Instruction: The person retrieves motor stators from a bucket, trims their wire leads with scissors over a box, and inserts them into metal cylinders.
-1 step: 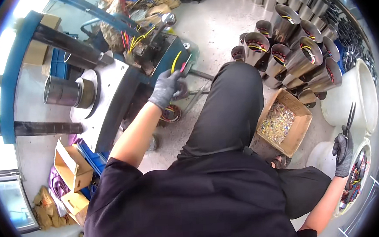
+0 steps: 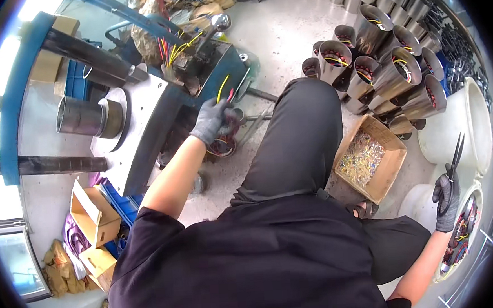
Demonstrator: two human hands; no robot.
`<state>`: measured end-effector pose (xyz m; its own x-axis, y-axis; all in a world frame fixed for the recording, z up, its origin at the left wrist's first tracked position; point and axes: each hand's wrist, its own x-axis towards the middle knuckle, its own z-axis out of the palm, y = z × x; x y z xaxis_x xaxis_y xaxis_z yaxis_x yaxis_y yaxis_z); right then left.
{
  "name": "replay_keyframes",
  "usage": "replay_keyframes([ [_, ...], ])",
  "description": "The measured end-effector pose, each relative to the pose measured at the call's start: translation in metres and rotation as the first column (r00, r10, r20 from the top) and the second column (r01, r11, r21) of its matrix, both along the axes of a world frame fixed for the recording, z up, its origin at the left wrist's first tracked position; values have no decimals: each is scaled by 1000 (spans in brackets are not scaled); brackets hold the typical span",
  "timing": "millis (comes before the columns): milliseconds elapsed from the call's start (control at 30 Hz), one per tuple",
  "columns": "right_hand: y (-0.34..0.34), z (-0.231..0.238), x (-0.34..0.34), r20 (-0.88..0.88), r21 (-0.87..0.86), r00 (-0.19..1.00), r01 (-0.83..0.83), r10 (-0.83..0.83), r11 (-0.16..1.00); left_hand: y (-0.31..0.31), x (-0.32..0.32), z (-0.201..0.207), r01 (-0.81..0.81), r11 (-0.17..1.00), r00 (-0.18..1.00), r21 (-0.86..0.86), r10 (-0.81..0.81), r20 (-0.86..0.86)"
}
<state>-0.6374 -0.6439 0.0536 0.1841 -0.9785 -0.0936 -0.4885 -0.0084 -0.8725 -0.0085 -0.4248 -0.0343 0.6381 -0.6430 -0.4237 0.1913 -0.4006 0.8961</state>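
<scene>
My left hand (image 2: 210, 121), in a grey glove, is closed around wires at the left, beside the press. A yellow wire (image 2: 222, 89) and a red wire (image 2: 231, 95) stick up past its fingers. Just below the hand, a round metal part with reddish windings (image 2: 223, 146) shows partly; whether the wires run into it, I cannot tell. Out at the far right, my gloved right hand (image 2: 444, 201) grips dark scissors (image 2: 457, 153), their blades pointing up and slightly apart.
A press with a white plate (image 2: 133, 149) stands left, carrying a metal cylinder (image 2: 79, 116). Several metal cylinders holding wired windings (image 2: 399, 68) stand at upper right. A cardboard box of wire scraps (image 2: 391, 170) lies by my leg. White tubs (image 2: 446, 136) flank my right hand.
My left hand has shifted slightly left and down with the wires, and the yellow wire's tip has moved left. The right hand and scissors are nearly unchanged.
</scene>
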Motion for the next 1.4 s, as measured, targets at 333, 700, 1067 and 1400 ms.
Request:
replay_keyframes([
  [333, -9, -30, 21, 48, 53, 996, -73, 70, 996, 251, 141, -235, -436, 801, 883, 410, 468, 24],
  [700, 1, -43, -16, -244, 30, 970, -2, 9, 1000, 188, 131, -229, -328, 709, 761, 624, -193, 620],
  [1067, 15, 17, 4, -392, -265, 915, -16, -93, 964, 17, 40, -136, 96, 991, 835, -91, -30, 549],
  [1400, -17, 71, -96, -567, -355, 694, 280, -444, 892, -215, -117, 110, 691, 642, 486, -333, -71, 871],
])
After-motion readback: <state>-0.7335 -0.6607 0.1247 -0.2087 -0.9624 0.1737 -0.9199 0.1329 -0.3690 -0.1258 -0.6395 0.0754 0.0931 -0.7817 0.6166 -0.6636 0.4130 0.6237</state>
